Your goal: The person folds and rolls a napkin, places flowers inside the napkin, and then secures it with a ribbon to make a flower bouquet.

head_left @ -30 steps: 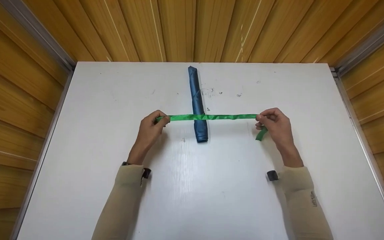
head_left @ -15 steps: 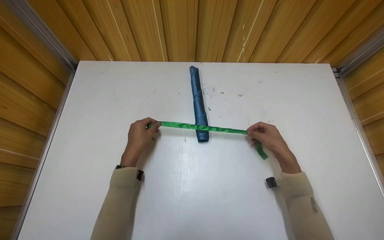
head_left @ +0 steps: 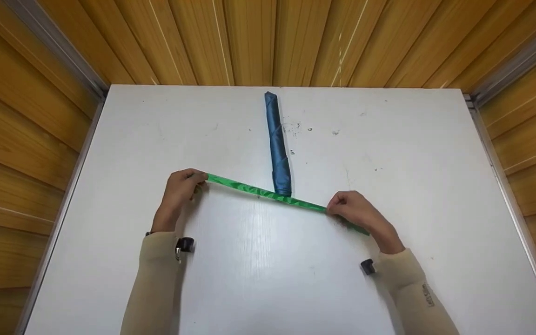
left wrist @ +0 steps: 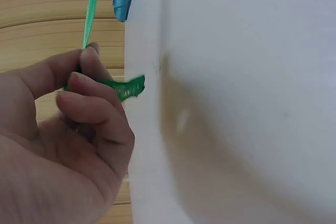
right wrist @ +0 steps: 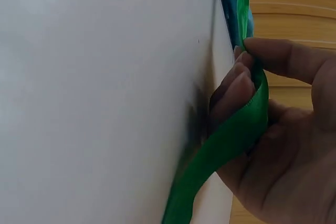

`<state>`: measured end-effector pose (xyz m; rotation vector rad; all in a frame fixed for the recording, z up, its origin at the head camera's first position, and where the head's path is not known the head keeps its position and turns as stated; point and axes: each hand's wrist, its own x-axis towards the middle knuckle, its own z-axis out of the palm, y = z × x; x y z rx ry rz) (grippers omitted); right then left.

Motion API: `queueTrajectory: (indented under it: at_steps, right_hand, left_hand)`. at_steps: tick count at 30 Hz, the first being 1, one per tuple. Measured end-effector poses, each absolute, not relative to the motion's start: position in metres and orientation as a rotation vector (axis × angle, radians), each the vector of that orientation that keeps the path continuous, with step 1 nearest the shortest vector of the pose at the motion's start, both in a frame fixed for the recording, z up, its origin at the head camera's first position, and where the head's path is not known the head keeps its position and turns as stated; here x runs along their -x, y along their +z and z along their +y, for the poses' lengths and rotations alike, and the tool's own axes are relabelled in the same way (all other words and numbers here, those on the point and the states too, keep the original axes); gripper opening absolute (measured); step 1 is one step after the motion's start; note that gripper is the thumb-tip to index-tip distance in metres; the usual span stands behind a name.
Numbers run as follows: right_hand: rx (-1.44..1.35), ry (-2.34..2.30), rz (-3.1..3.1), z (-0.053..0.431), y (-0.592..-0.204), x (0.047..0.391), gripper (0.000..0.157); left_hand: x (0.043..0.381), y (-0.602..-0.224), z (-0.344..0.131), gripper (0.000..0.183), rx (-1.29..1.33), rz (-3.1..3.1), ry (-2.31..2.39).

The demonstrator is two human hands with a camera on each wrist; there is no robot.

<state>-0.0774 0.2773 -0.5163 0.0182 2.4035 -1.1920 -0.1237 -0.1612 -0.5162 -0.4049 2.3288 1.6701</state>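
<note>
A green satin ribbon [head_left: 244, 187] is stretched taut between the two hands, slanting down to the right in the head view. My left hand [head_left: 181, 190] pinches it near one end, and a short tail [left wrist: 128, 87] sticks out past the fingers in the left wrist view. Thumb and fingertips of my right hand [head_left: 358, 211] pinch the other side; a longer loose tail [right wrist: 226, 140] hangs past that palm. Behind the ribbon lies a rolled blue cloth [head_left: 277, 144], lengthwise on the table. The ribbon overlaps the roll's near end in the head view.
The white table [head_left: 231, 279] has small dark marks [head_left: 310, 129] right of the roll. Wooden slat walls [head_left: 249, 42] stand behind and at both sides. Each sleeve cuff carries a black wrist camera [head_left: 185, 244].
Both hands have moved left, and the right hand also toward the near side. The ribbon has gone from level to slanted and slid from across the roll to its near end.
</note>
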Motion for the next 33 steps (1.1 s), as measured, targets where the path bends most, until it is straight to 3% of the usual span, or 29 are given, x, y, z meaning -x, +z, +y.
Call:
queueTrajectory:
  at_steps: [14, 20, 33]
  right_hand:
    - [0.077, -0.912, 2.6, 0.244, -0.516, 0.07, 0.007]
    - [0.042, -0.95, 2.566, 0.247, -0.516, 0.073, 0.012]
    - [0.075, -0.777, 2.462, 0.247, -0.504, 0.095, 0.02]
  left_hand:
    - [0.127, -0.528, -0.162, 0.026, 0.466, 2.743, 1.153]
    - [0.128, -0.529, -0.159, 0.017, 0.444, 2.838, 1.126]
    - [0.145, -0.524, -0.169, 0.021, 0.543, 2.621, 1.222]
